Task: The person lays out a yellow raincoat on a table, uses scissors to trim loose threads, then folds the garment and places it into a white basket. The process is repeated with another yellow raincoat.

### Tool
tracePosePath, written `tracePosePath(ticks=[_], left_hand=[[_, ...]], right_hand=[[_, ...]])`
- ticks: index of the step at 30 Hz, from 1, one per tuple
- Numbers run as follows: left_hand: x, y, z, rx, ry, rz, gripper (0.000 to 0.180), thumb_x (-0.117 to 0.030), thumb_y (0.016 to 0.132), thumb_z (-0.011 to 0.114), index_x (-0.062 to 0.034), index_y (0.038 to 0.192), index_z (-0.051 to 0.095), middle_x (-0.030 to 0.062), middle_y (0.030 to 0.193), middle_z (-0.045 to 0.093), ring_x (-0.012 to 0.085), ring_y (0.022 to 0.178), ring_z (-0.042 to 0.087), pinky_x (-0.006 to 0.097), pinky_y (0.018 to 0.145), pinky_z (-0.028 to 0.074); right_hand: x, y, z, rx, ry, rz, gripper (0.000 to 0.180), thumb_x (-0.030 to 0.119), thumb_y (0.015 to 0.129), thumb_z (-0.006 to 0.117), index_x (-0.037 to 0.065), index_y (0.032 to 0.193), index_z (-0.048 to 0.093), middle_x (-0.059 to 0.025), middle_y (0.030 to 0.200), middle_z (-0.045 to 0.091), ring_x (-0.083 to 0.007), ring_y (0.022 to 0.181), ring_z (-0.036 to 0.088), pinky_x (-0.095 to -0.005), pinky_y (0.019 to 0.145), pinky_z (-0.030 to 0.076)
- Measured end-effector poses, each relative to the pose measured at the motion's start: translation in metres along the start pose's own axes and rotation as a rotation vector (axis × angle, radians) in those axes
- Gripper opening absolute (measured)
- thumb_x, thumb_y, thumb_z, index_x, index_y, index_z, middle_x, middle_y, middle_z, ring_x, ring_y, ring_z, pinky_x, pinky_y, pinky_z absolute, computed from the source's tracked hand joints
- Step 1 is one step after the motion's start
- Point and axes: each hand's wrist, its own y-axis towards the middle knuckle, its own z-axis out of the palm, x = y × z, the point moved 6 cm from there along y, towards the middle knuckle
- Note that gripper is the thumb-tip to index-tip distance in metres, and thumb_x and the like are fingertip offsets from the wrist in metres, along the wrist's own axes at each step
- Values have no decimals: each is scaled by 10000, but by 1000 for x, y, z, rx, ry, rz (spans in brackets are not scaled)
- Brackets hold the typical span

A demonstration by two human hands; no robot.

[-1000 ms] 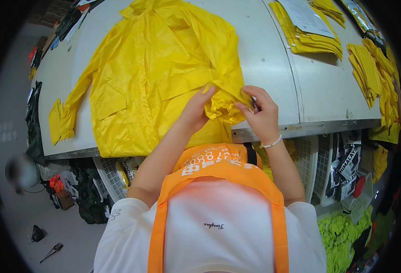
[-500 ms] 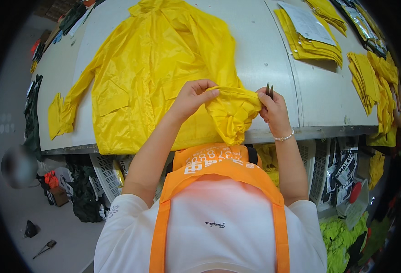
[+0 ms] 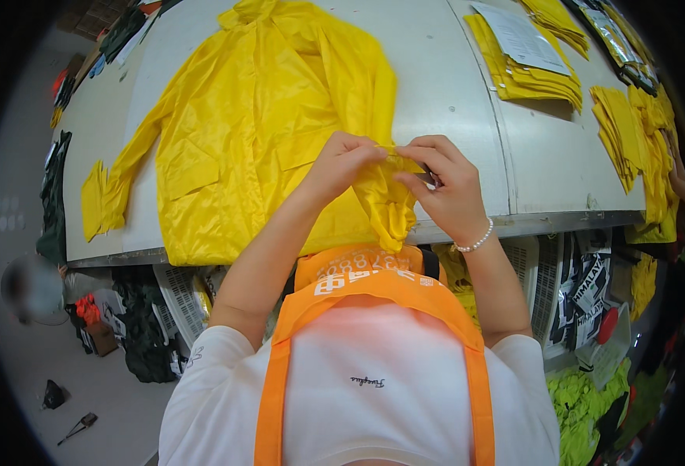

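Note:
A yellow raincoat (image 3: 257, 132) lies spread on the white table (image 3: 451, 93), its left sleeve reaching toward the table's left edge. My left hand (image 3: 341, 165) and my right hand (image 3: 445, 186) are raised close together over the table's front edge. Both pinch the bunched right sleeve (image 3: 387, 203) of the raincoat, which hangs down between them. A thin dark tool shows in my right hand's fingers; I cannot tell what it is. A bead bracelet circles my right wrist.
Stacks of folded yellow pieces (image 3: 525, 70) with a paper sheet on top lie at the back right; more yellow pieces (image 3: 630, 132) lie along the right edge. Crates and bags (image 3: 583, 287) stand under the table. Dark fabric (image 3: 51, 202) hangs at the left edge.
My hands have lifted the bunched sleeve end off the table and come closer together; the fabric now hangs down between them.

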Motion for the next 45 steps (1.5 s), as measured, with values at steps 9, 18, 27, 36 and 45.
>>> tracePosePath(ticks=[9, 18, 27, 36, 45], left_hand=[[-23, -10, 19, -118, 198, 186, 126, -143, 761, 680, -23, 796, 667, -20, 672, 578, 56, 598, 489, 216, 576, 410], [-26, -15, 18, -106, 363, 179, 160, -100, 753, 711, -3, 873, 669, -11, 759, 656, 59, 706, 590, 217, 628, 467], [-17, -13, 18, -123, 118, 20, 138, -96, 787, 692, 15, 859, 653, 18, 767, 651, 43, 675, 575, 189, 601, 464], [-19, -11, 25, -81, 187, 33, 129, -82, 783, 684, 21, 857, 664, 15, 767, 654, 40, 683, 572, 187, 611, 464], [-17, -11, 22, -83, 172, 12, 135, -80, 774, 696, 23, 856, 663, 13, 754, 647, 40, 678, 568, 188, 613, 466]], right_hand=[[-29, -5, 4, 39, 145, 219, 90, 63, 849, 602, -25, 864, 604, -99, 725, 613, -125, 608, 551, -248, 559, 445], [-40, -5, 7, -15, 295, 305, 177, 139, 882, 582, -32, 925, 577, -32, 730, 579, -83, 626, 501, -213, 586, 420], [-27, -23, -11, 156, 161, 341, 159, 125, 901, 538, -4, 990, 511, -101, 827, 557, -167, 704, 540, -272, 661, 453], [-18, -14, -9, 173, 98, 229, 159, 111, 859, 598, 0, 952, 533, -108, 857, 577, -204, 735, 599, -278, 651, 487], [-25, -10, -12, 141, 65, 189, 177, 102, 825, 635, 16, 954, 549, -68, 848, 580, -150, 676, 564, -259, 612, 464]])
